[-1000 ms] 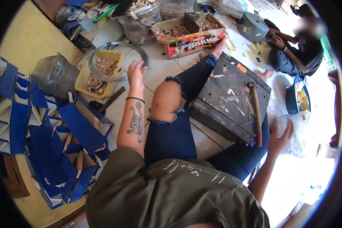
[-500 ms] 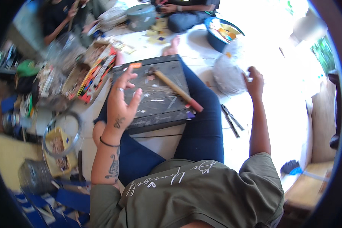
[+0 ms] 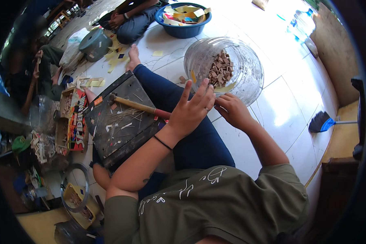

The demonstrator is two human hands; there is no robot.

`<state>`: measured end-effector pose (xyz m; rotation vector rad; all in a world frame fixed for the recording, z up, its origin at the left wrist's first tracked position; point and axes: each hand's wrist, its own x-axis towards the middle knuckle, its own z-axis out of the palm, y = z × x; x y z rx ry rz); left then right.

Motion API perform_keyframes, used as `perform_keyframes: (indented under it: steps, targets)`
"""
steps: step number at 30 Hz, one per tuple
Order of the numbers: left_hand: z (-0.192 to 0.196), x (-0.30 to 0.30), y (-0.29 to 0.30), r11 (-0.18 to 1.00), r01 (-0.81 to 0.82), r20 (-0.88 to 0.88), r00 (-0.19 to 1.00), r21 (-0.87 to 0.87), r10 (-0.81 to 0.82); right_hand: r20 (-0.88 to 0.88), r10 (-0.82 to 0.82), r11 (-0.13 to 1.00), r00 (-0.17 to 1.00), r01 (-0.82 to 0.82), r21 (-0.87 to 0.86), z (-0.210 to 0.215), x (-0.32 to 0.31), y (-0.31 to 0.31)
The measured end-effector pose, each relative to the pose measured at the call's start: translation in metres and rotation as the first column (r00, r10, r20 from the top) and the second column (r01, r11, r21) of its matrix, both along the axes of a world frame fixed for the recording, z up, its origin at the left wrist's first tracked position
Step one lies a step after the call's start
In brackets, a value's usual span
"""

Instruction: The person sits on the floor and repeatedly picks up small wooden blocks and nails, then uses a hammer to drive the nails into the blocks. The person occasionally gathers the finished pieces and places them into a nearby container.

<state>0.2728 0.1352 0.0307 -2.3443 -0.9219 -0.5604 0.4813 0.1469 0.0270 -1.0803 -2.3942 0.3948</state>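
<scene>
A big clear plastic tub [image 3: 250,83], with a pile of small brown square pieces [image 3: 221,71] inside, is on the floor beyond my right leg. My left hand [image 3: 193,109] reaches across to its near side, fingers stretched out and apart, holding nothing I can see. At the near rim, my right hand [image 3: 236,112] has its fingers bent and closed on the edge of the tub. A hammer [image 3: 132,104] with a wooden, red-ended handle lies on the dark board [image 3: 114,144] across my lap, among thin sticks and scraps.
A blue basin [image 3: 183,30] of coloured scraps stands farther off, near a seated person [image 3: 136,24]. To the left are an open carton [image 3: 78,122], a yellow tray [image 3: 75,217] and a wire coil [image 3: 64,191]. A black broom [image 3: 322,122] lies at right.
The view has swung to the right. My left hand has crossed from above the board to the tub, and my right hand has come in to the tub's near rim.
</scene>
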Motion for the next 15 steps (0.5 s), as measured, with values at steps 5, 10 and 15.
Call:
perform_keyframes:
  steps: [5,10,15]
  targets:
    - [0.007,0.010,0.018,0.999,0.035,-0.116,0.993,0.004,-0.034,0.017,0.201,0.970,0.979,-0.197,-0.140,0.006,-0.001,0.021]
    - [0.001,0.000,0.026,0.979,0.143,0.018,0.990,-0.143,-0.142,0.285,0.004,0.916,0.959,0.111,-0.385,0.033,0.011,0.108]
    - [-0.015,0.005,0.013,0.953,0.215,-0.010,0.975,-0.216,-0.222,0.532,-0.089,0.723,0.842,0.422,-0.547,0.001,-0.047,0.218]
